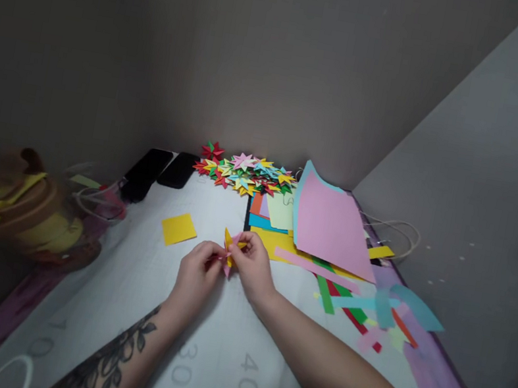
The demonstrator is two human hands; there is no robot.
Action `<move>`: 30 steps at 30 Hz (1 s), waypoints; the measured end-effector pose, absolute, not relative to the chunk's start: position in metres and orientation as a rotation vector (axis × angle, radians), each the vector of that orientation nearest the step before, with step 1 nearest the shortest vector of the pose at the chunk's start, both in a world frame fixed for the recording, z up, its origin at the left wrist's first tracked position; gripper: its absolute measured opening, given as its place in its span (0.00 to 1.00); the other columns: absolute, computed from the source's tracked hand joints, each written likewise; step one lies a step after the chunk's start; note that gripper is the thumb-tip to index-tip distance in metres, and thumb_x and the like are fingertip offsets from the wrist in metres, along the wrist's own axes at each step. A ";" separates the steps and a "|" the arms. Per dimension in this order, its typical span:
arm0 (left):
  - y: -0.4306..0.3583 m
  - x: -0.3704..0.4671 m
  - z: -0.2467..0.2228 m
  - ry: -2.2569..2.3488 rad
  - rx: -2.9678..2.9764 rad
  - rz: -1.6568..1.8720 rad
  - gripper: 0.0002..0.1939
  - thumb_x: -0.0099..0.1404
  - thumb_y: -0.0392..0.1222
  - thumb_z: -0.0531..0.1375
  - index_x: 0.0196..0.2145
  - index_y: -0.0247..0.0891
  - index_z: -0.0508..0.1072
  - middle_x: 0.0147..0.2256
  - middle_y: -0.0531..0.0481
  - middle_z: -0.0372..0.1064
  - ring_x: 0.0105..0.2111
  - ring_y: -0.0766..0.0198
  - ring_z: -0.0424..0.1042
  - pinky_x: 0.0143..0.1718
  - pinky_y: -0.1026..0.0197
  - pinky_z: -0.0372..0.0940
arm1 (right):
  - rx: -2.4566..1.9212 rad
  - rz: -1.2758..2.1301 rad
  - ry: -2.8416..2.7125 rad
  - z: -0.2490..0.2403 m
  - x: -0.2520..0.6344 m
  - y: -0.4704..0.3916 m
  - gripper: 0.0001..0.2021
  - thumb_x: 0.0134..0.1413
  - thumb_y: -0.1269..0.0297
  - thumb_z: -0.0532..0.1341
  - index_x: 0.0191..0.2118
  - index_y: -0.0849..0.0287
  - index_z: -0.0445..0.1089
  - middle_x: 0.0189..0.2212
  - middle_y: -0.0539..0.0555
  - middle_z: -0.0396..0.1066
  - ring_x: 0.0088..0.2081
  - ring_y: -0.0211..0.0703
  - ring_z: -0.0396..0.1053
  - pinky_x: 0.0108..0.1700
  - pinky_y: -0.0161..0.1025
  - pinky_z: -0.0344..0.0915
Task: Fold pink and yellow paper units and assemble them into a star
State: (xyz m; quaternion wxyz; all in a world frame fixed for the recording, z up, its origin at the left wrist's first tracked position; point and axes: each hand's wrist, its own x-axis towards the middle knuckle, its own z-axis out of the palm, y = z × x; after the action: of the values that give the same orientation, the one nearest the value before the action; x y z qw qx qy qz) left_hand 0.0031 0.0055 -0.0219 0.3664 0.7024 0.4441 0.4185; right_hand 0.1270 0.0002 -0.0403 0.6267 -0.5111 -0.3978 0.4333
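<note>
Between my two hands, over the middle of the white table cover, is a small pink and yellow folded paper star [231,250]. My left hand [199,270] pinches its left side with thumb and fingertips. On the right side, my right hand [252,265] grips a yellow part of it, fingers closed. Parts of the star are hidden behind the fingertips. A flat yellow paper square [179,229] lies to the left, just beyond my left hand and apart from it.
Several colourful folded stars [245,173] are heaped at the back. Two dark phones [177,170] lie back left. Pink and blue sheets [334,224] stand right of the heap, with paper strips and scraps [358,312] nearer. A terracotta pot [42,216] is at far left.
</note>
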 end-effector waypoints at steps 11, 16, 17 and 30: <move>0.007 -0.001 -0.022 0.971 2.194 1.052 0.12 0.59 0.27 0.51 0.32 0.38 0.72 0.33 0.48 0.69 0.34 0.65 0.68 0.36 0.65 0.63 | -1.178 1.038 -0.921 -0.042 0.132 0.004 0.08 0.45 0.67 0.62 0.34 0.57 0.64 0.27 0.46 0.65 0.24 0.34 0.62 0.26 0.32 0.61; 0.013 0.000 -0.022 1.160 1.804 1.087 0.03 0.58 0.33 0.56 0.32 0.38 0.68 0.29 0.52 0.68 0.28 0.66 0.69 0.31 0.64 0.64 | -1.139 1.087 -0.889 -0.041 0.132 0.004 0.07 0.45 0.67 0.59 0.34 0.56 0.63 0.27 0.46 0.65 0.24 0.34 0.62 0.26 0.32 0.61; 0.015 0.000 -0.022 1.191 1.667 1.086 0.05 0.57 0.35 0.57 0.33 0.38 0.66 0.29 0.53 0.67 0.26 0.67 0.69 0.28 0.64 0.64 | -1.129 1.096 -0.887 -0.040 0.132 0.003 0.07 0.45 0.67 0.59 0.34 0.56 0.63 0.28 0.46 0.65 0.24 0.34 0.63 0.26 0.32 0.61; 0.023 -0.005 -0.007 1.027 1.144 0.934 0.27 0.47 0.42 0.67 0.41 0.39 0.59 0.30 0.55 0.67 0.23 0.69 0.70 0.24 0.66 0.65 | -1.168 1.097 -1.020 -0.032 0.142 -0.006 0.16 0.46 0.67 0.61 0.42 0.55 0.59 0.22 0.42 0.65 0.22 0.34 0.66 0.26 0.32 0.63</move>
State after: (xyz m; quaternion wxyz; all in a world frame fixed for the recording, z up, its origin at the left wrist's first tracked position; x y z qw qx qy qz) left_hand -0.0048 0.0232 -0.0070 0.6222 0.4978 0.4471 0.4065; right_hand 0.1417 -0.0061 -0.0324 0.5819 -0.5001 -0.4367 0.4697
